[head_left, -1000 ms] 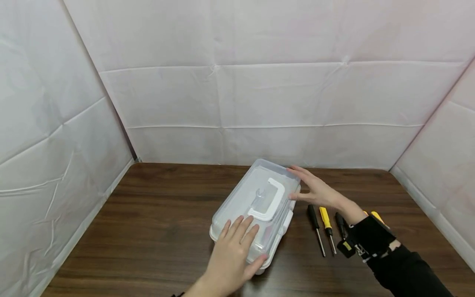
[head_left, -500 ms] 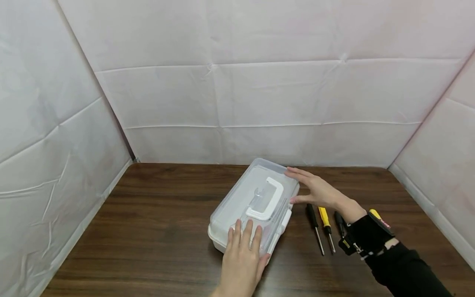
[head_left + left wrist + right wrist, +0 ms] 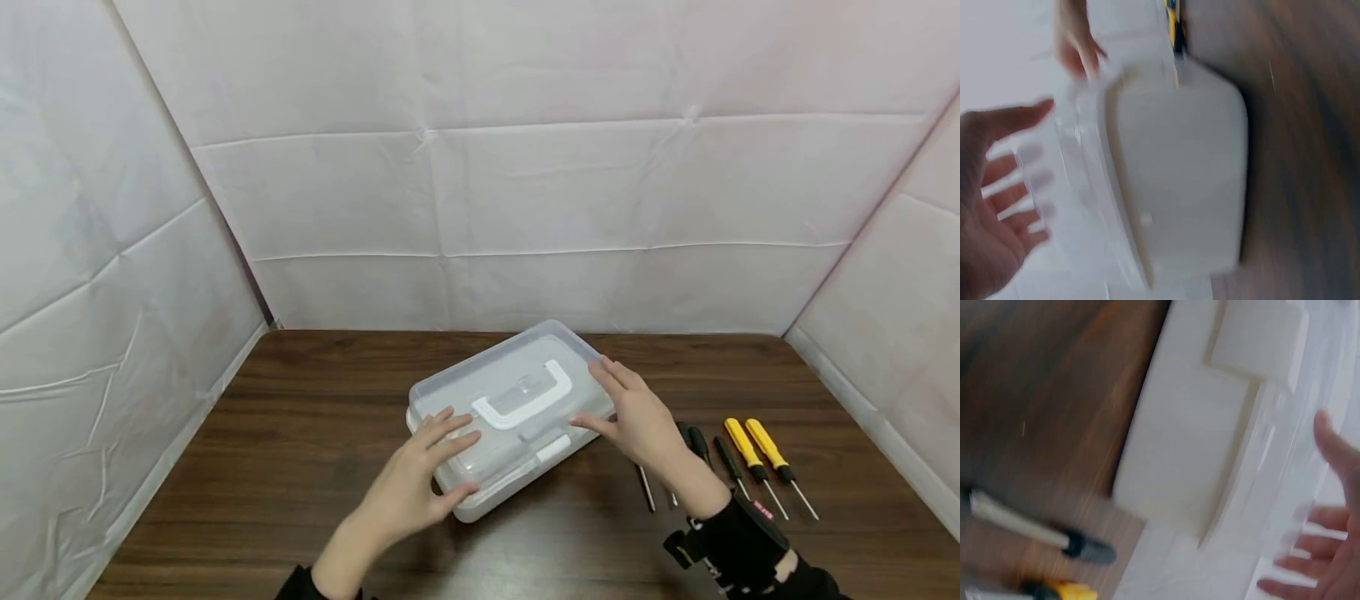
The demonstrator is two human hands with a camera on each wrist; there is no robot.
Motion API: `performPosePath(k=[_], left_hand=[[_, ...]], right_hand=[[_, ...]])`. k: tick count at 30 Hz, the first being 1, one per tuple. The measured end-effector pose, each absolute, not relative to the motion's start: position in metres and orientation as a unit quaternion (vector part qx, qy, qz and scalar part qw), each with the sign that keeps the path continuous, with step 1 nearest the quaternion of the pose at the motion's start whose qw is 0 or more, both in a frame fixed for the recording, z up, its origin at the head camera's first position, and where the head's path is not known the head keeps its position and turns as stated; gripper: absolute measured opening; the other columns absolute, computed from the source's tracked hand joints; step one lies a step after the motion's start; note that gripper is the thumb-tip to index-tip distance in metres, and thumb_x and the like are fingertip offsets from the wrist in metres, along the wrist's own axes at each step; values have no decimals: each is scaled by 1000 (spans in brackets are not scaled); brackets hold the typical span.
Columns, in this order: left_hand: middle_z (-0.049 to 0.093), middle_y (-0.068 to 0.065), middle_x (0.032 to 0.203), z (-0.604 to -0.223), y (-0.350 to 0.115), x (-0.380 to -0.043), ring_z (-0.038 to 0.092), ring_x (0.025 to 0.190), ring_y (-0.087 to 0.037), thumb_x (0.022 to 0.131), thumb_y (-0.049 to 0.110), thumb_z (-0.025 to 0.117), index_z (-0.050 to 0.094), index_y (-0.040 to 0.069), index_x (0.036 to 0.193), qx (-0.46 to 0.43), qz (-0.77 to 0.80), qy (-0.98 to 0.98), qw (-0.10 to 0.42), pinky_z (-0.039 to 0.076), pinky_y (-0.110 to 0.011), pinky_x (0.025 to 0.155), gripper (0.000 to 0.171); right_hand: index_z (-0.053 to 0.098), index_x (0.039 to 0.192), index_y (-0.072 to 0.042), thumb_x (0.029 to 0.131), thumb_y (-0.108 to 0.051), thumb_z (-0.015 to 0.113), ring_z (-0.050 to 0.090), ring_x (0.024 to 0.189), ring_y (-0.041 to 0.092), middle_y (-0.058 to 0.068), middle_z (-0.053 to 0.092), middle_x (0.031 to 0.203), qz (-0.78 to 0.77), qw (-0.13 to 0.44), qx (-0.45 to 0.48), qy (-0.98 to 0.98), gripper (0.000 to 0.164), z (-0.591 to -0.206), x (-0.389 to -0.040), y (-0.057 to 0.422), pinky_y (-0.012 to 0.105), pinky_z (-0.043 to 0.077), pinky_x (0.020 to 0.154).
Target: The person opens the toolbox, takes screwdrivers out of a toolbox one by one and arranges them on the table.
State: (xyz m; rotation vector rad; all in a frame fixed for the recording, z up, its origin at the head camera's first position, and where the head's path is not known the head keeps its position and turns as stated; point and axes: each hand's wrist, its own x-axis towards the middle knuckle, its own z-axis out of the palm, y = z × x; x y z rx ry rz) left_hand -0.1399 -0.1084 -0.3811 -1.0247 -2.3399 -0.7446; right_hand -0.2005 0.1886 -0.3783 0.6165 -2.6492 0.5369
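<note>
A toolbox [image 3: 480, 387] with a clear lid, white carry handle [image 3: 528, 408] and white front latch [image 3: 553, 448] lies closed on the table, set at a slant. Spread fingers of my left hand [image 3: 408, 479] rest over its left end, thumb near the front corner. At the right end, my right hand [image 3: 637, 417] has its fingertips along the lid edge and its thumb stretched out above the front side. Both wrist views, slightly blurred, show straight fingers against the lid and the toolbox's white wall [image 3: 1179, 162] below.
Right of the toolbox lie several screwdrivers, among them a yellow-handled screwdriver [image 3: 765, 442] and a black-handled screwdriver [image 3: 726, 457]. My right forearm partly covers the row. White sheet walls [image 3: 525, 192] stand behind and on both sides of the brown wooden table [image 3: 300, 467].
The toolbox has turned clockwise, bringing its latch side more toward me. My left hand has shifted to the left end; my right hand has moved slightly right and nearer, uncovering more yellow screwdrivers.
</note>
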Motion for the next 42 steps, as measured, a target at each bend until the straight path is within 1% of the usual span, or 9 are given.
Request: performPosePath(k=[3, 7, 13, 17, 21, 27, 34, 38, 42], left_hand=[[49, -10, 124, -380, -124, -153, 38, 119, -33, 67, 20, 77, 58, 5, 115, -409, -280, -843, 209, 31, -46, 94, 54], [48, -7, 126, -378, -142, -167, 37, 121, -30, 69, 20, 75, 57, 7, 117, -437, -283, -835, 178, 34, -41, 93, 53], [49, -8, 125, -370, -147, -169, 37, 121, -31, 69, 18, 75, 57, 7, 117, -422, -266, -853, 156, 33, -41, 94, 52], [51, -13, 121, -363, -127, -146, 44, 114, -31, 66, 18, 76, 58, 4, 114, -334, -202, -900, 195, 34, -42, 93, 53], [53, -18, 115, -362, -99, -124, 50, 106, -31, 64, 18, 77, 59, 0, 110, -253, -167, -918, 257, 37, -40, 90, 52], [54, -21, 110, -375, -77, -114, 52, 103, -34, 61, 5, 77, 60, -2, 106, -212, -119, -918, 313, 40, -36, 88, 48], [58, -18, 106, -383, -75, -118, 55, 100, -31, 50, -16, 75, 63, -1, 100, -203, -118, -906, 352, 45, -33, 80, 54], [59, -16, 106, -383, -81, -124, 55, 101, -30, 53, -18, 72, 64, 0, 99, -205, -143, -902, 352, 47, -33, 77, 50], [61, -14, 105, -384, -91, -133, 55, 102, -28, 58, -15, 72, 66, 2, 96, -207, -178, -891, 362, 47, -33, 76, 41]], right_hand=[[48, 123, 5, 67, -43, 71, 42, 112, 42, 27, 44, 126, 159, 231, 194, -940, 78, -382, -190, 178, 48, 45, 70], [50, 119, 7, 66, -45, 72, 47, 106, 43, 29, 49, 118, 135, 272, 168, -938, 77, -385, -180, 165, 52, 44, 71], [50, 121, 5, 70, -42, 70, 46, 107, 42, 29, 47, 120, 119, 242, 182, -946, 72, -381, -173, 164, 54, 41, 75], [52, 122, 0, 69, -33, 73, 48, 104, 40, 26, 47, 122, 137, 208, 252, -935, 66, -375, -177, 186, 50, 43, 76], [54, 120, -2, 67, -24, 76, 53, 99, 33, 21, 49, 121, 137, 207, 328, -911, 62, -371, -190, 209, 44, 44, 76], [54, 120, -2, 70, -16, 74, 58, 69, 13, 16, 52, 120, 140, 216, 364, -895, 56, -375, -202, 220, 31, 46, 66], [59, 111, 3, 67, -6, 74, 63, 79, 28, 21, 57, 112, 159, 284, 330, -886, 47, -382, -193, 210, 34, 49, 62], [62, 107, 3, 64, -6, 75, 63, 69, 26, 22, 59, 108, 160, 327, 307, -879, 46, -385, -183, 203, 33, 49, 55], [62, 106, 2, 62, -7, 76, 62, 71, 29, 22, 59, 106, 161, 351, 283, -878, 47, -390, -170, 194, 35, 49, 55]])
